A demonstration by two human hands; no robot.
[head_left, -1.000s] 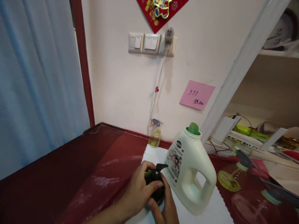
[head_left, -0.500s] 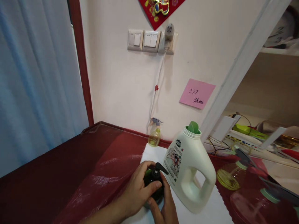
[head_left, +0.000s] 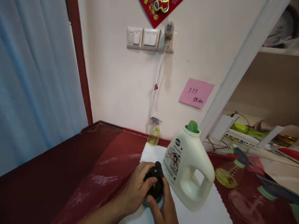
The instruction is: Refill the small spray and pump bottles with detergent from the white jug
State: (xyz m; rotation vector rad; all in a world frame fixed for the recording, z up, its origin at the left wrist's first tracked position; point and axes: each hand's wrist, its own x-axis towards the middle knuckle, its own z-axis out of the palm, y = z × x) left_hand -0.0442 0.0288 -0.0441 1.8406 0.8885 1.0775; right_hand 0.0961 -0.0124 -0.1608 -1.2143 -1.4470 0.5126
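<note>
Just left of the jug [head_left: 189,169], at the near edge of the white mat [head_left: 210,208], both hands are closed around a small dark pump bottle [head_left: 154,186]. There is only the head view to go by.

The left hand [head_left: 137,188] wraps the bottle from the side away from the jug, fingers curled over its shoulder and the thumb across the front. The right hand [head_left: 163,207] comes up from below the jug's near corner and clasps the lower body, thumb laid against the side. Both grips are shut on the bottle. It stands upright, long axis vertical, its black pump head [head_left: 157,168] sticking up between the two hands and almost touching the jug's label. Of the two, the left hand sits higher and nearer the pump head; the right is lower, on the base. So the pump lies straight above both grips, on the bottle's own axis.

The jug is white, upright, uncapped, with a green spout in its neck, its handle turned away from the bottle. Behind the jug, against the wall, stands a small spray bottle [head_left: 154,137]. On the wall above the jug is a pink note [head_left: 196,93]; higher, to its left, a row of switches [head_left: 142,39]. Right of the jug lie blurred bottles on the red cover [head_left: 98,168].
</note>
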